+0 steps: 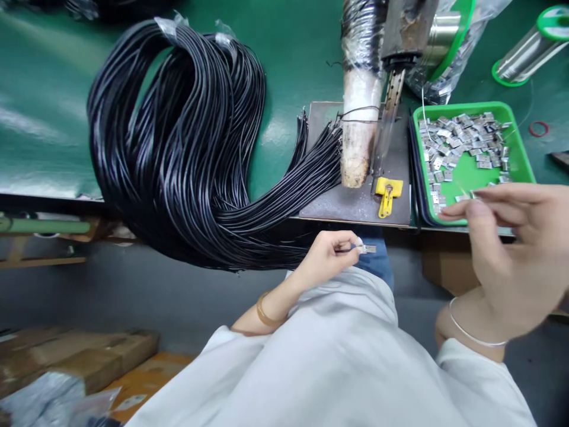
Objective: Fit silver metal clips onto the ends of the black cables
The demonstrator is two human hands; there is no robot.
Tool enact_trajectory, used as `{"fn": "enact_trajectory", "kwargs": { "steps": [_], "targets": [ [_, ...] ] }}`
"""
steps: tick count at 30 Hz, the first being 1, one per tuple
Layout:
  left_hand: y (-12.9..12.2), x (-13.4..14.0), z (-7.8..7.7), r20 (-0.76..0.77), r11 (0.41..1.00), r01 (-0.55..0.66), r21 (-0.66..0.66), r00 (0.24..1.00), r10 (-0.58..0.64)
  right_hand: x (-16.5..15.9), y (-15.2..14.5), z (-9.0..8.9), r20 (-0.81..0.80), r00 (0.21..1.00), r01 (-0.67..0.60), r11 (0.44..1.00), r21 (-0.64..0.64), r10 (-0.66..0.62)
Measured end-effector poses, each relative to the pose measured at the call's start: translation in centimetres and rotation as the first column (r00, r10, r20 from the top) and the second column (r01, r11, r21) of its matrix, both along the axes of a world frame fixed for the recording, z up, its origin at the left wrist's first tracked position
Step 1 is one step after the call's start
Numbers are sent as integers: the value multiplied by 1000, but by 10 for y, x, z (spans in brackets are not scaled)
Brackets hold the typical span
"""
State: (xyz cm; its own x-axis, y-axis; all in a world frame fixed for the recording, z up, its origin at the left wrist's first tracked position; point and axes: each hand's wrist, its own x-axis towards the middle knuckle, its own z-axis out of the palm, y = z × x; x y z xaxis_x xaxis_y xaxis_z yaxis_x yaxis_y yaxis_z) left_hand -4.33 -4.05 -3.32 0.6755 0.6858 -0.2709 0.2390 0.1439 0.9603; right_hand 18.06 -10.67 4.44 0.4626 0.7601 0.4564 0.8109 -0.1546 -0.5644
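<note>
My left hand (pixel 335 252) is closed in a pinch just in front of the bench edge. Between its fingertips is a cable end with a small metal connector (pixel 368 249) pointing right. White wrapping covers a fingertip. My right hand (pixel 520 237), slightly blurred, reaches over the near rim of a green tray (pixel 520 148), its fingers stretched out and loosely apart. Small silver metal connector pieces (pixel 453 139) lie scattered in the tray, some close to those fingertips. Left of my hands, a large bundle of black cables (pixel 178 148) hangs partly over the bench edge.
A soldering iron (pixel 393 101) points down beside a white, film-wrapped tube (pixel 358 130) above a grey board (pixel 329 201). A yellow clip (pixel 388 196) sits there. Solder wire spools (pixel 518 59) stand behind the tray, near a red ring (pixel 539 128). Cardboard boxes (pixel 89 356) lie below left.
</note>
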Motion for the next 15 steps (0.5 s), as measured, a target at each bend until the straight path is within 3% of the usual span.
{"fn": "enact_trajectory", "kwargs": {
  "steps": [2, 4, 6, 8, 9, 10, 12, 14, 15],
  "targets": [
    [1, -1, 1, 37, 997, -24, -69, 999, 26, 19, 11, -9, 100, 994, -33, 996, -77, 41],
    [-1, -1, 2, 48, 997, -36, -63, 998, 39, 42, 23, -23, 222, 975, 21, 992, -122, 7],
    [-3, -2, 4, 61, 996, -88, 9, 994, 87, 63, 35, -36, 325, 945, 99, 983, -156, -44],
    [0, -4, 6, 103, 963, -204, 174, 977, 188, 76, 45, -44, 397, 917, 136, 968, -212, -42],
    [5, -6, 8, 137, 915, -274, 296, 960, 243, 81, 50, -46, 420, 907, 140, 959, -245, -25],
    [12, -7, 11, 177, 826, -348, 443, 937, 300, 83, 54, -46, 436, 900, 140, 949, -281, -3],
    [31, -9, 17, 200, 569, -383, 728, 912, 358, 85, 62, -42, 455, 890, 142, 925, -353, 36],
    [52, -9, 22, 81, 363, -247, 898, 906, 415, 84, 70, -36, 475, 878, 176, 883, -434, 58],
    [61, -8, 25, -25, 324, -134, 936, 896, 443, 84, 73, -33, 487, 871, 204, 853, -480, 65]
  ]
}}
